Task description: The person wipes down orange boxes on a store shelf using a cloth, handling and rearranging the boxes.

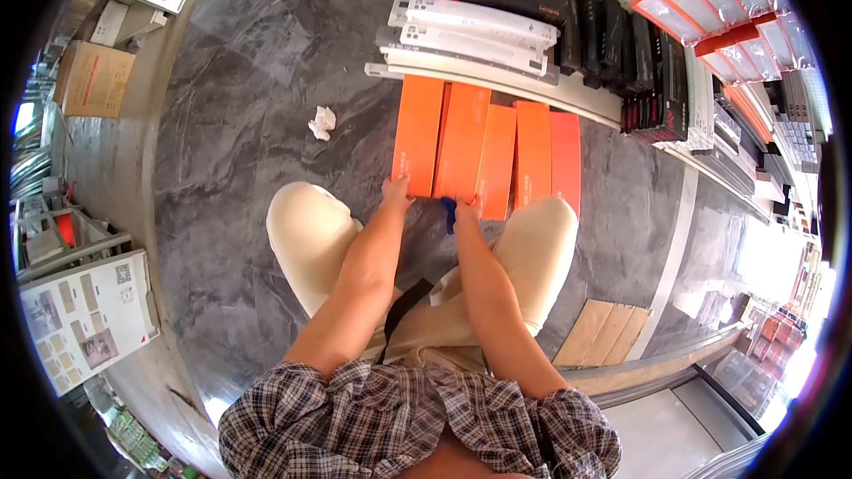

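Note:
Several long orange boxes stand or lie side by side in front of my knees. My left hand (398, 191) is closed at the near left corner of the leftmost orange box (417, 137). At the near end of the second orange box (462, 142) my right hand (469, 207) has its fingers pressed against the edge. A small dark blue object (448, 215) hangs at the left side of my right hand; its kind is unclear. To the right are a shorter orange box (499, 160) and two more orange boxes, partly hidden by my right knee.
A white shelf edge (497, 80) runs behind the orange boxes, with white boxes (484, 22) and black boxes (612, 40) on it. Crumpled white paper (322, 123) lies on the grey floor (240, 124). Flat cardboard (603, 333) is at right, a carton (98, 80) at left.

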A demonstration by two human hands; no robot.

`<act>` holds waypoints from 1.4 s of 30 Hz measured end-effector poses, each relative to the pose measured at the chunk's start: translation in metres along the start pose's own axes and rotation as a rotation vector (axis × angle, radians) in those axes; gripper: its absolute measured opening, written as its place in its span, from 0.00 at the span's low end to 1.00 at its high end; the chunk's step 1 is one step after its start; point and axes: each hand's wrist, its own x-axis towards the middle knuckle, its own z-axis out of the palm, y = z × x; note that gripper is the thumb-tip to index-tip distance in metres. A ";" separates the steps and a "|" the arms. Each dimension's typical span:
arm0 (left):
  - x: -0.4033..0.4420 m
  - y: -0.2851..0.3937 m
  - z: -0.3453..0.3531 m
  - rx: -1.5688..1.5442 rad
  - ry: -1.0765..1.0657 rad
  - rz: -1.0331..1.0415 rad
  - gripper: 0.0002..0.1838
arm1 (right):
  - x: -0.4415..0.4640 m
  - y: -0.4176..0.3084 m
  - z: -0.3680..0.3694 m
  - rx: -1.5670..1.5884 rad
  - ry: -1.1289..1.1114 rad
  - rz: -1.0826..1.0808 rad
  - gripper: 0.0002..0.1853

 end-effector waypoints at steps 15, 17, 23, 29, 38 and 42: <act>-0.032 0.020 0.035 1.524 0.181 0.724 0.56 | -0.023 -0.076 0.003 -1.096 -0.028 -0.203 0.58; -0.029 0.021 0.033 1.530 0.172 0.710 0.59 | -0.017 -0.053 0.006 -1.191 -0.018 -0.337 0.58; -0.042 0.013 0.038 1.413 0.067 0.608 0.59 | -0.018 -0.045 -0.007 -1.186 -0.066 -0.520 0.56; -0.039 0.001 0.041 1.541 0.141 0.735 0.52 | -0.003 -0.039 -0.030 -1.027 -0.159 -0.567 0.50; -0.052 -0.039 0.067 1.873 -0.394 1.494 0.38 | 0.047 0.010 -0.054 0.167 0.266 0.129 0.29; -0.053 -0.041 0.057 1.920 -0.370 1.356 0.37 | 0.066 0.045 -0.051 0.129 0.108 0.049 0.32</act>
